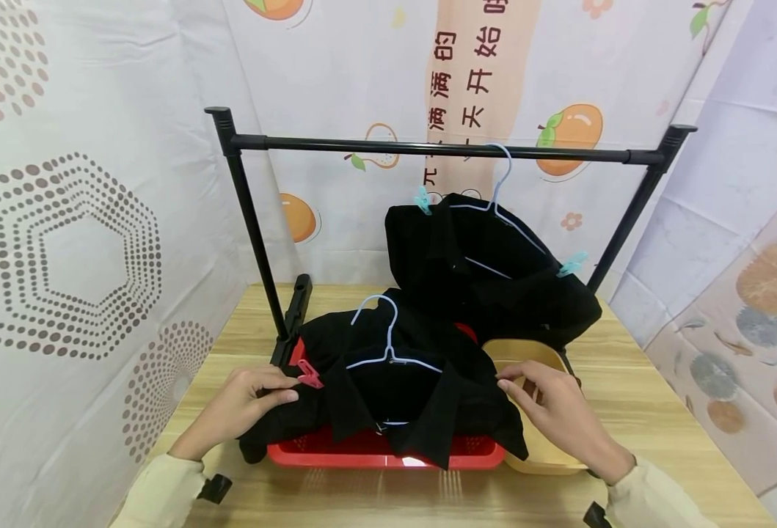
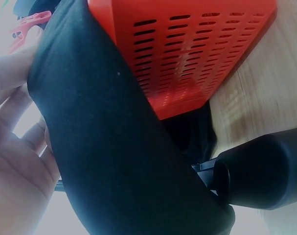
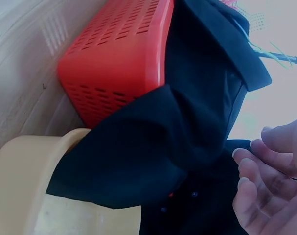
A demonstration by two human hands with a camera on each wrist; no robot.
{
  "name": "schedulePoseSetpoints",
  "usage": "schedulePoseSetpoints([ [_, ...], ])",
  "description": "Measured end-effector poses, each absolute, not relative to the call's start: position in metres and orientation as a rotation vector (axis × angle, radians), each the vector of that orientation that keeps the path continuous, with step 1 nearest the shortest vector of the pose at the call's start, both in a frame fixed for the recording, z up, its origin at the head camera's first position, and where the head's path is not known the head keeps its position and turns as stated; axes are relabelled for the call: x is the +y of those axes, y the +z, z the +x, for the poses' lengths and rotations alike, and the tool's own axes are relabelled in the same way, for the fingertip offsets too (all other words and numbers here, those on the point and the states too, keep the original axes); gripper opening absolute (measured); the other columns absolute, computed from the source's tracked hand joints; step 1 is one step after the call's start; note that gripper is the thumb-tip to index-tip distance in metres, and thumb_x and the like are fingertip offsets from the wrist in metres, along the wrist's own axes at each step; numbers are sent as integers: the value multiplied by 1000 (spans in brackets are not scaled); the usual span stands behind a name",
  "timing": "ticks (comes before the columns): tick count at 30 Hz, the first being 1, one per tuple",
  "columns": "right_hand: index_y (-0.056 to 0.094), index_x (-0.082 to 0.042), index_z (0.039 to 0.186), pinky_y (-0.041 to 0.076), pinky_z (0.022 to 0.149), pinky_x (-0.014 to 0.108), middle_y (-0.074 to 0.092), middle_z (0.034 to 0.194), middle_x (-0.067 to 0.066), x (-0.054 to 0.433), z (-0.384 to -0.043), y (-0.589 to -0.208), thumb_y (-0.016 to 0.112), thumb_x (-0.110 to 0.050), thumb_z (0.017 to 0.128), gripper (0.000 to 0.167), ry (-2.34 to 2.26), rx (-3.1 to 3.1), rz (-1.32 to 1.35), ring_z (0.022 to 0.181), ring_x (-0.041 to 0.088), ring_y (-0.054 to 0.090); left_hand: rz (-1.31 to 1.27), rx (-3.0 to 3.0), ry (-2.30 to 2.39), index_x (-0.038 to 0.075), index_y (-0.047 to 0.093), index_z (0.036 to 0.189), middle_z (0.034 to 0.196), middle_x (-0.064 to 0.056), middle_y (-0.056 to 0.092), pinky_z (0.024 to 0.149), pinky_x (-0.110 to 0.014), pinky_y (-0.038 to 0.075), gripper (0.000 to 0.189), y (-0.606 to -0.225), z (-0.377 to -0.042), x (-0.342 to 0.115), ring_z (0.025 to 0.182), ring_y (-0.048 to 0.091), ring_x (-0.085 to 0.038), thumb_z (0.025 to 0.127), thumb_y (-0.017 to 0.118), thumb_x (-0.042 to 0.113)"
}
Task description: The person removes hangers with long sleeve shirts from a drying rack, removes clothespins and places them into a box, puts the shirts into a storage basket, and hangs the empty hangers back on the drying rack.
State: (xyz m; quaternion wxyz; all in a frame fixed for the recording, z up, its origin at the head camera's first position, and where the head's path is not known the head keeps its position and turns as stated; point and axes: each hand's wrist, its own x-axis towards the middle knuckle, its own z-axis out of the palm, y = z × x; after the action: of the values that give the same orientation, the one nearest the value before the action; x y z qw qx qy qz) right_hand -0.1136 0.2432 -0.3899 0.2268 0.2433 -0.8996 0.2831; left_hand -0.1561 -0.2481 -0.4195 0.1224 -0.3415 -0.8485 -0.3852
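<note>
A black shirt on a pale blue hanger lies over the red basket, its collar facing me. My left hand grips its shoulder on the left, beside a pink clothespin. In the left wrist view, the fingers go behind the cloth's edge. My right hand hovers by the shirt's right side; its loosely bent fingers hold nothing in the right wrist view. Behind, a second black shirt hangs with light blue clothespins on its shoulders.
A black rack spans the table, its foot close to the left hand. A yellow bin stands right of the red basket, partly under the shirt. Printed curtains surround the table.
</note>
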Motion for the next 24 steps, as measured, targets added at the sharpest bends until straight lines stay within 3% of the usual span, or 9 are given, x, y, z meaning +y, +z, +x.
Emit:
schedulePoseSetpoints([
  [13, 75, -20, 104, 42, 55, 14, 70, 97, -13, 230, -111, -382, 81, -6, 88, 22, 806, -2395, 761, 60, -3, 48, -1010, -2457, -1123, 9, 82, 106, 90, 3, 76, 59, -23, 48, 17, -419, -156, -248, 74, 58, -4, 90, 79, 12],
  [24, 74, -23, 107, 46, 56, 19, 67, 98, -18, 212, -113, -376, 79, -9, 91, 21, 882, -2432, 810, 67, 0, 51, -1013, -2455, -1133, 8, 82, 107, 90, 7, 75, 58, -23, 48, 18, -419, -154, -247, 73, 58, -4, 89, 80, 9],
])
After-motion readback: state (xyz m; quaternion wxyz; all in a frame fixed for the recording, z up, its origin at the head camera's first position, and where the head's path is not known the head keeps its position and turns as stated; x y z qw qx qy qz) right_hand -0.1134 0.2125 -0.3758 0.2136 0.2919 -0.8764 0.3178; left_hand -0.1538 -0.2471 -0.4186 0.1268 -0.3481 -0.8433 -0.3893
